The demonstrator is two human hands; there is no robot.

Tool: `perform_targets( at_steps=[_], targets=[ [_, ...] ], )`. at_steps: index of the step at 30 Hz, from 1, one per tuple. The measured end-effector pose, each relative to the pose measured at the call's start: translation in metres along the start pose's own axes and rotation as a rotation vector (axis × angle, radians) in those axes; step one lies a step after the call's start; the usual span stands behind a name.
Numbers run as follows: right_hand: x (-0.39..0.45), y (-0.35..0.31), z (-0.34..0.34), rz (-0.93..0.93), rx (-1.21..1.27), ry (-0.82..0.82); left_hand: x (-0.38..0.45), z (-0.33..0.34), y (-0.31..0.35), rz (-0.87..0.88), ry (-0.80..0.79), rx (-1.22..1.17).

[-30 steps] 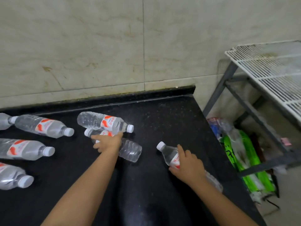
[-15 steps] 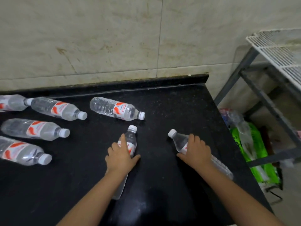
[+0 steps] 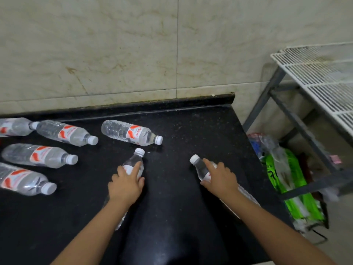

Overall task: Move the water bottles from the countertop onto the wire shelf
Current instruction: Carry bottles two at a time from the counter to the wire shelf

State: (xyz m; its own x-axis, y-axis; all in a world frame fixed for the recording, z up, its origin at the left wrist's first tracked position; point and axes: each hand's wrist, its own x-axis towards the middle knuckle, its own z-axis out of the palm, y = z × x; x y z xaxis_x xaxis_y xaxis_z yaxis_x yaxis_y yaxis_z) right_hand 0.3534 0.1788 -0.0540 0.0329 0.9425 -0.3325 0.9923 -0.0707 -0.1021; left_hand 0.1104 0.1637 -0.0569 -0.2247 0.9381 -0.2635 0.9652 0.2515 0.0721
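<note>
- We hold two water bottles lying on the black surface [image 3: 181, 131]: our left hand [image 3: 125, 185] curls over one bottle [image 3: 133, 165], our right hand [image 3: 219, 177] over another bottle [image 3: 200, 168].
- Both grips close around the labelled middle, likely for balanced lifting.
- Five more bottles [image 3: 131, 132] lie to the left; the wire shelf [image 3: 321, 77] waits to the right.

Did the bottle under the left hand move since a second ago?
Yes. The bottle under the left hand lay close beside the bottle by the wall, cap pointing left; now it has swung round and sits nearer the person.
</note>
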Motion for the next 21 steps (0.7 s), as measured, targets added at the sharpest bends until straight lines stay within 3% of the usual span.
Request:
perform_targets(
  at_steps=[3,7,15,21],
  targets=[
    [-0.008,0.017,-0.012,-0.056,0.11,0.002,-0.002,-0.004,0.006,-0.033,-0.03,0.131],
    [-0.02,0.053,-0.054,-0.159,0.327,0.099,-0.021,-0.015,0.033,-0.074,-0.017,-0.022],
    [-0.077,0.187,-0.202,-0.472,0.773,0.57,-0.106,-0.086,0.245,0.194,0.554,-0.461],
    [-0.098,0.295,-0.303,-0.487,1.008,0.945,-0.137,-0.168,0.399,0.479,0.869,-0.642]
  ],
)
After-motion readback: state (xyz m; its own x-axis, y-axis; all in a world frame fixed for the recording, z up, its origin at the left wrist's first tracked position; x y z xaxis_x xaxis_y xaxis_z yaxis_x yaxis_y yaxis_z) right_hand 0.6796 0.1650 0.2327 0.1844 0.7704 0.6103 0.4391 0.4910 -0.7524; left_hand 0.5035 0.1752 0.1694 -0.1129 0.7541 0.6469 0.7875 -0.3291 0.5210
